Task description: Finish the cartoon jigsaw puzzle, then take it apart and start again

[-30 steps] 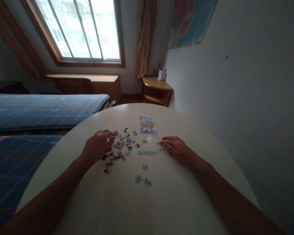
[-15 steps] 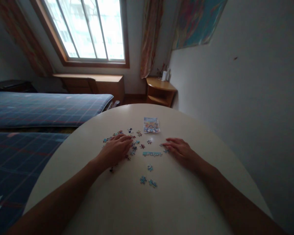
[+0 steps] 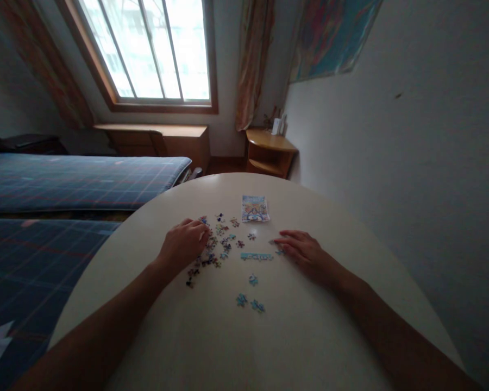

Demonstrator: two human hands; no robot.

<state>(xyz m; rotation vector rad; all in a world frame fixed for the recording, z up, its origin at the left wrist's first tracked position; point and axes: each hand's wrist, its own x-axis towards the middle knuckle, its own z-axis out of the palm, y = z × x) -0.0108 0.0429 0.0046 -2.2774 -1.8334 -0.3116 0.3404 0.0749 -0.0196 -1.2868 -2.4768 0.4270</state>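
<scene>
A round pale table [image 3: 244, 347] carries a scatter of small loose puzzle pieces [image 3: 220, 241]. My left hand [image 3: 182, 245] rests at the left edge of that scatter, fingers curled with their tips among the pieces. Whether it holds one I cannot make out. My right hand [image 3: 303, 251] lies flat with its fingers stretched toward a few blue pieces. Between the hands sits a short joined strip of blue pieces [image 3: 256, 256]. Three separate blue pieces [image 3: 249, 296] lie nearer to me. A small picture card [image 3: 255, 208] lies beyond the scatter.
Left of the table is a bed with a blue plaid cover [image 3: 65, 179]. A wooden corner shelf [image 3: 271, 149] and a low wooden cabinet [image 3: 163, 138] stand under the window [image 3: 155, 49]. A white wall [image 3: 411, 163] runs along the right.
My left hand swept right over the loose pieces half a second ago, then drew back left to the pile's edge. My right hand has stayed in place. The view shifted slightly.
</scene>
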